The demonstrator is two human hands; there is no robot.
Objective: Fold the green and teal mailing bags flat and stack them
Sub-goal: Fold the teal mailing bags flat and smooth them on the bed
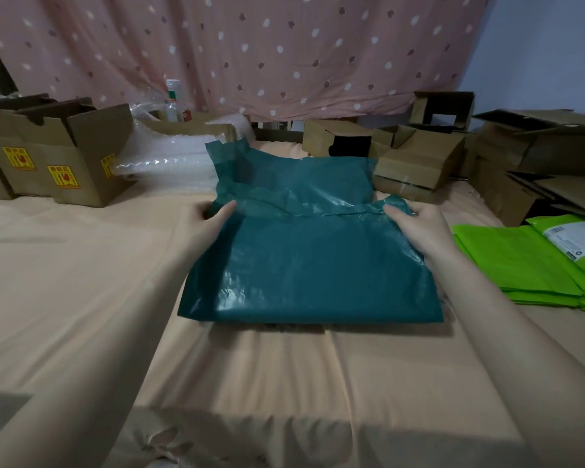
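A teal mailing bag (304,265) lies folded on the peach sheet (81,298) in the middle of the view, its far part raised and creased. My left hand (205,224) grips its left edge with the thumb on top. At the right edge, my right hand (416,228) grips the fold the same way. A stack of flat bright green mailing bags (520,265) rests on the sheet at the right, with a white label on the top one.
Open cardboard boxes (65,157) with yellow stickers stand at the back left. Bubble wrap (169,163) and a bottle (173,99) sit behind the teal bag. More cardboard boxes (419,167) crowd the back right. A pink dotted curtain (284,45) hangs behind.
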